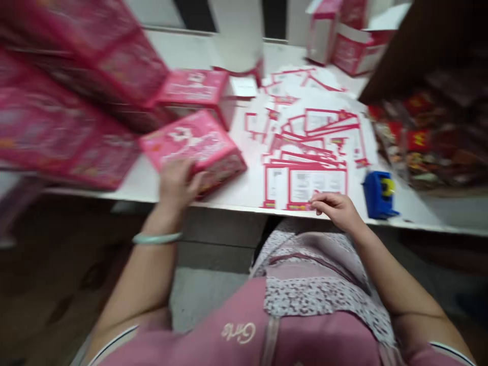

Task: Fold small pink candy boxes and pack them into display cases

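Note:
My left hand is on the near side of a pink printed box, with its fingers bent over the box's front edge and thumb toward its side. The box lies tilted at an angle on the white table. My right hand hovers at the table's front edge, by the lower corner of the spread white and red printed cards. Its fingers are pressed together; whether something thin is between them is too small to tell.
Wrapped pink packs are stacked at the left. Another pink box sits behind. A blue tape dispenser stands right of the cards. Open boxes are at the back right, and a brown carton holds red packets.

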Available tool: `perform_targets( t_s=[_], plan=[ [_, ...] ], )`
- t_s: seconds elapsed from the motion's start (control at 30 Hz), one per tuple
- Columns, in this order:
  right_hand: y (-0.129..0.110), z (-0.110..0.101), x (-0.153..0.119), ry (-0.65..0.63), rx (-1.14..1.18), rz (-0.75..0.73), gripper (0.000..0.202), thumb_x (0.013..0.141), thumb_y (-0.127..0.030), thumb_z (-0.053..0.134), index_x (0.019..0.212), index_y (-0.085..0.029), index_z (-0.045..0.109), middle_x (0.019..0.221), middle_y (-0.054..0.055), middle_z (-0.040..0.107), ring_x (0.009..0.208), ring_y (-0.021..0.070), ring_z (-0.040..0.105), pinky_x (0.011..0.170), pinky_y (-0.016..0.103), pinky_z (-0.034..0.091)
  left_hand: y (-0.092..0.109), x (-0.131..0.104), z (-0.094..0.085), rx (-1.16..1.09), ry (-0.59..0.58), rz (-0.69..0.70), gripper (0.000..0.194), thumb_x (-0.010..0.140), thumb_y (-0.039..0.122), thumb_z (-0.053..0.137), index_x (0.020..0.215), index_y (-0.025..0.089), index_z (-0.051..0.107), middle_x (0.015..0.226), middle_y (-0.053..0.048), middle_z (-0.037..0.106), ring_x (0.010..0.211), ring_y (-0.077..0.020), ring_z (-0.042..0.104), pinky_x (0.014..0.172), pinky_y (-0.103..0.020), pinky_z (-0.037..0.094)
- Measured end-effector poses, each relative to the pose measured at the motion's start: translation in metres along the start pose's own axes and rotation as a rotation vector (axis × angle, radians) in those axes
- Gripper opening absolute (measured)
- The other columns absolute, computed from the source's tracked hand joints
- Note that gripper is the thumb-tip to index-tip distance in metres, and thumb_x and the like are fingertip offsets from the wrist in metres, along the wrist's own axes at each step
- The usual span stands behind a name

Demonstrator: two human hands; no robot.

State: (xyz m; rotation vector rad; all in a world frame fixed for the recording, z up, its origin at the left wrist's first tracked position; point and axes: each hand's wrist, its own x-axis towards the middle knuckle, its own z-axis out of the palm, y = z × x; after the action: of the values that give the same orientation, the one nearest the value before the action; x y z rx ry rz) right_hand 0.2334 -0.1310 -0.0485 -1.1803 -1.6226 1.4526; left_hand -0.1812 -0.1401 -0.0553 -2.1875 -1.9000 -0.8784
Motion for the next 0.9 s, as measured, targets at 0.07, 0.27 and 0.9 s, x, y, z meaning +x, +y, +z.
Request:
perform_targets(
  t_s=[0.07, 0.27, 0.9],
  plan=[
    [-0.023, 0.055, 0.045, -0.155, 0.087, -0.090, 0.017, 0.078, -0.040, 0.075, 0.087, -0.027, 0.081, 0.077, 0.002, 0.075, 0.064, 0.0151, 0.064, 0.062, 0.030, 0.056, -0.014, -0.004, -0.014, 0.118, -0.005, -0.028, 0.030, 0.091, 0.039, 0.070, 0.109, 0.016, 0.064, 0.111, -0.012, 0.065, 0.108, -0.0292, 0.059, 0.098, -0.048, 0.052],
    [-0.039, 0.182, 0.154, -0.224, 0.190, -0.200, 0.042, 0.078, -0.038, 0.070, 0.118, -0.026, 0.076, 0.082, -0.001, 0.074, 0.066, 0.0129, 0.061, 0.073, 0.032, 0.057, -0.012, 0.000, 0.008, 0.236, -0.005, -0.098, 0.022, 0.101, 0.028, 0.047, 0.103, 0.020, 0.068, 0.105, -0.012, 0.063, 0.103, -0.0293, 0.056, 0.093, -0.045, 0.049],
    [-0.015, 0.157, 0.200, -0.055, -0.173, -0.274, 0.080, 0.087, -0.053, 0.066, 0.157, -0.024, 0.040, 0.124, 0.013, 0.072, 0.107, 0.0272, 0.071, 0.095, 0.045, 0.057, -0.035, -0.062, -0.017, -0.471, 0.498, -0.590, 0.074, 0.092, 0.063, 0.063, 0.148, 0.018, 0.045, 0.156, -0.015, 0.037, 0.149, -0.0318, 0.027, 0.130, -0.048, 0.012]
  ],
)
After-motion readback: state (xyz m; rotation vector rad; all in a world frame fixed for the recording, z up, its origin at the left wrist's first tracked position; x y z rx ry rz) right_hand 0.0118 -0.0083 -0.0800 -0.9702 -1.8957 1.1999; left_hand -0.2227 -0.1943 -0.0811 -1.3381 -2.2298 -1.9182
